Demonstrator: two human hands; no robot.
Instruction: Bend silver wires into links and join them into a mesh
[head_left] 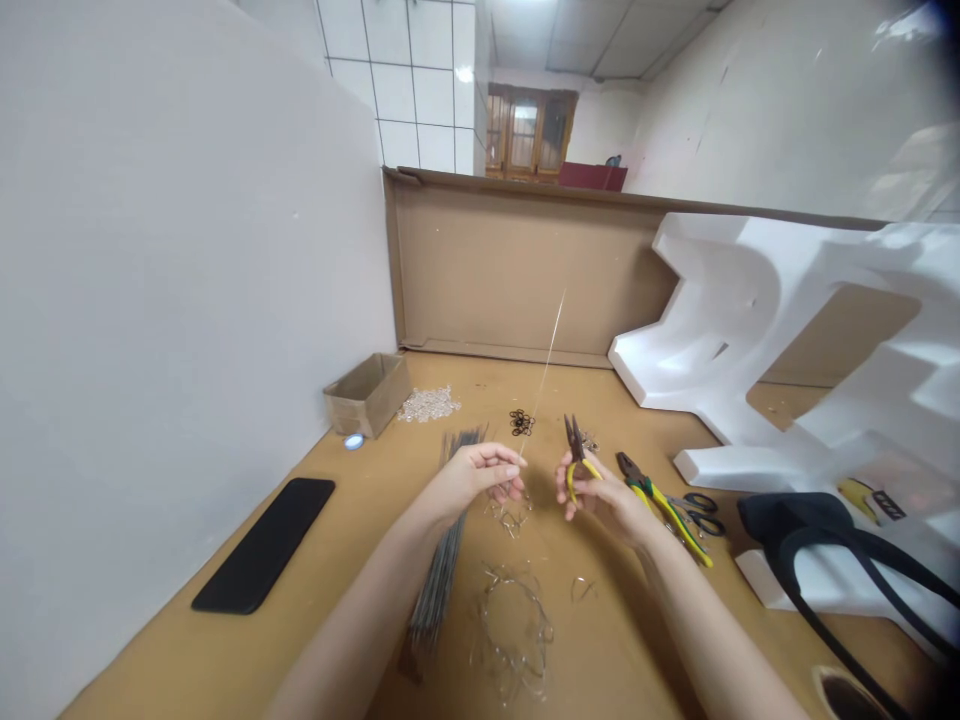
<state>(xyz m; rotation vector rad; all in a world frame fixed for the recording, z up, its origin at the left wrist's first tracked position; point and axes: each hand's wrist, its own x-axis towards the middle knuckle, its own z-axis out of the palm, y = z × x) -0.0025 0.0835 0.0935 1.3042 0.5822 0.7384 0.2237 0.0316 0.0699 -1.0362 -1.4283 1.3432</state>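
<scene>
My left hand [491, 472] is closed in a pinch on a thin metal wire [553, 340], which slants up and to the right from the fingertips. In my right hand [596, 492] are needle-nose pliers [576, 450] with yellow handles, dark jaws pointing up and away; they are apart from the wire. Below my left hand and forearm lies a bundle of straight grey wires [442, 570], partly covered. Bent wire pieces [514, 630] are scattered in front of me. Small dark rings [521, 422] form a pile beyond my hands.
A small cardboard box [369, 395] stands at the back left beside clear beads [430, 404]. A black phone-like slab [264, 545] lies left. Green-and-yellow pliers [671, 515] and scissors [703, 513] lie right, near white foam packaging [712, 290] and a black strap [810, 545].
</scene>
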